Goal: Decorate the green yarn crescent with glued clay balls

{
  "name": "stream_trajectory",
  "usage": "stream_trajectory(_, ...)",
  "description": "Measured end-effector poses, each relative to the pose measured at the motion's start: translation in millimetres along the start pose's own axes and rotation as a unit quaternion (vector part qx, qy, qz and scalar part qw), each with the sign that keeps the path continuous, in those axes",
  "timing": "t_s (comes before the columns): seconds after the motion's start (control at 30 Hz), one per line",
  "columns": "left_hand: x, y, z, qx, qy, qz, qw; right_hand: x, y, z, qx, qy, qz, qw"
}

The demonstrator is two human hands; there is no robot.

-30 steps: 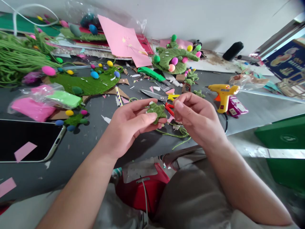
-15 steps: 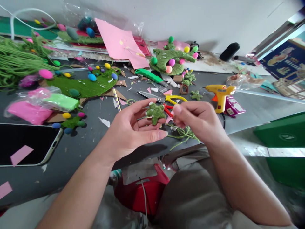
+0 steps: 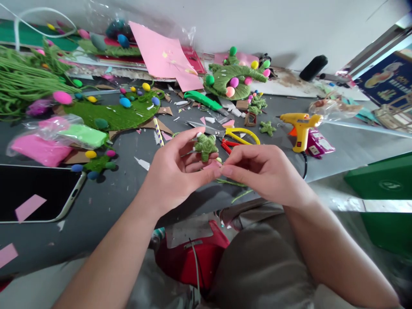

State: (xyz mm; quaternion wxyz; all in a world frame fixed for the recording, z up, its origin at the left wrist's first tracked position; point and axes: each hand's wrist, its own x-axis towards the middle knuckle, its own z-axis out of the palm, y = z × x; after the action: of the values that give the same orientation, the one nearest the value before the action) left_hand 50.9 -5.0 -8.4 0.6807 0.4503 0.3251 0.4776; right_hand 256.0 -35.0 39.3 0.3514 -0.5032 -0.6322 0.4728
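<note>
Presently, the left hand (image 3: 175, 176) cradles a green yarn star (image 3: 206, 146) on its fingers, thumb apart. At the star's four o'clock, the right hand (image 3: 273, 176) is pinched narrow; I cannot tell what it grips. Scissors (image 3: 229, 132) lie toward two, a yellow glue gun (image 3: 301, 128) around three.

A pale wall (image 3: 273, 25) is rising behind the grey desk (image 3: 111, 189). At upper right, a frame (image 3: 376, 46) is slanting above a blue box (image 3: 391, 71); lower down, green containers (image 3: 380, 174) are standing beyond the desk's edge. Soft light is falling on the wall.
</note>
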Motion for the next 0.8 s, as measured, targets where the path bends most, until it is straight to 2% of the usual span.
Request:
stream_trajectory(0.07,1,-1,-0.2,0.012,0.003,0.000,1.000,-1,-2,0,-0.027,-0.010,-0.005,1.000)
stream_trajectory(0.13,1,-1,-0.1,0.013,-0.006,-0.013,1.000,-2,-3,-3,-0.032,-0.048,-0.023,0.998)
stream_trajectory(0.27,0,2,1.4,-0.002,-0.029,-0.043,0.999,1,-2,-8,0.018,-0.123,-0.043,0.991)
stream_trajectory(0.4,0,3,3.6,-0.011,-0.034,-0.047,0.998,3,2,-6,0.034,-0.123,-0.061,0.990)
stream_trajectory(0.53,0,4,3.8,-0.021,-0.034,-0.039,0.998,3,4,-2,-0.004,-0.060,-0.067,0.996)
stream_trajectory(0.7,-3,5,0.5,-0.023,-0.047,-0.031,0.998,11,11,-7,-0.006,0.143,-0.085,0.986)
stream_trajectory(0.8,-4,5,-0.8,-0.017,-0.052,-0.039,0.998,17,16,-11,-0.059,0.219,-0.098,0.969)
